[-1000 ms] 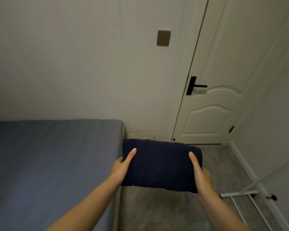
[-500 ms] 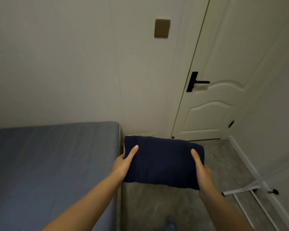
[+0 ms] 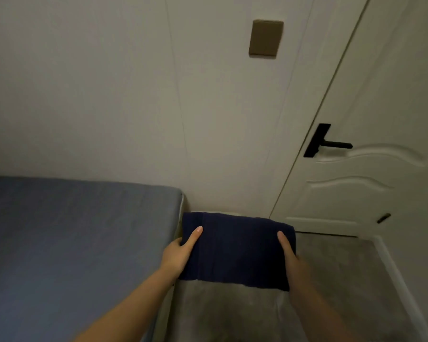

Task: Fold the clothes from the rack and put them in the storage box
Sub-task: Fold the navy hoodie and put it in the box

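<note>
— So where is the folded navy garment [image 3: 237, 250]?
— Held in the air beyond the bed's [image 3: 79, 243] far right corner, above the grey floor [image 3: 232, 314].
— And the hands?
— Left hand [image 3: 179, 253] and right hand [image 3: 293, 260] each grip one end, thumbs lying on top.
</note>
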Demonstrator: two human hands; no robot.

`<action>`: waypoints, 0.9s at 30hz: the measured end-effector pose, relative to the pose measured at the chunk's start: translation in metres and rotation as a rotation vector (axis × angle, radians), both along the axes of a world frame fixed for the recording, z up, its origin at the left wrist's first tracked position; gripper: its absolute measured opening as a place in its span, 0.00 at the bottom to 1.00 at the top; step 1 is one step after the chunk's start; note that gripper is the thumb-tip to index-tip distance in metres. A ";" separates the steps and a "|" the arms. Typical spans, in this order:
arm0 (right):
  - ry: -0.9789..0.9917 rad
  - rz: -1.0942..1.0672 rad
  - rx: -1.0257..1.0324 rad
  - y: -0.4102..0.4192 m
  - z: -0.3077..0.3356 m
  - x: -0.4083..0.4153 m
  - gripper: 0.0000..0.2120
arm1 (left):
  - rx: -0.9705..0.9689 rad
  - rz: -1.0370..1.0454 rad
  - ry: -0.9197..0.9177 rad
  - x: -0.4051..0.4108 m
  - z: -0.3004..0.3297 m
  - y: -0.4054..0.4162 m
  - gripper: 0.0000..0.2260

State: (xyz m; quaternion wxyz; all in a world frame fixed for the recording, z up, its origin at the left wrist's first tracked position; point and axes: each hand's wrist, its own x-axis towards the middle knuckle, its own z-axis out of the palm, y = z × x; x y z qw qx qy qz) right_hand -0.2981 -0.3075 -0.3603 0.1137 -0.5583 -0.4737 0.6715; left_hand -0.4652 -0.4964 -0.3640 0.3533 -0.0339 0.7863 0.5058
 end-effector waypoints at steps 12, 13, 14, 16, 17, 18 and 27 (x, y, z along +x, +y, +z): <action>-0.079 0.175 0.040 0.041 -0.012 -0.135 0.37 | 0.040 0.137 -0.086 -0.108 -0.018 0.015 0.33; -0.080 0.168 0.062 0.042 -0.011 -0.152 0.38 | 0.050 0.131 -0.069 -0.128 -0.018 0.018 0.32; -0.080 0.162 0.097 0.045 -0.008 -0.165 0.37 | 0.052 0.122 -0.047 -0.144 -0.016 0.022 0.31; -0.085 0.155 0.159 0.048 -0.001 -0.197 0.35 | 0.070 0.081 -0.024 -0.181 -0.015 0.030 0.32; -0.091 0.141 0.190 0.052 -0.002 -0.212 0.34 | 0.093 0.066 -0.019 -0.197 -0.018 0.034 0.32; -0.088 0.132 0.223 0.056 0.005 -0.220 0.33 | 0.106 0.053 0.016 -0.206 -0.012 0.039 0.31; -0.111 0.168 0.281 0.096 -0.041 -0.289 0.47 | 0.137 -0.007 -0.002 -0.279 -0.060 0.076 0.30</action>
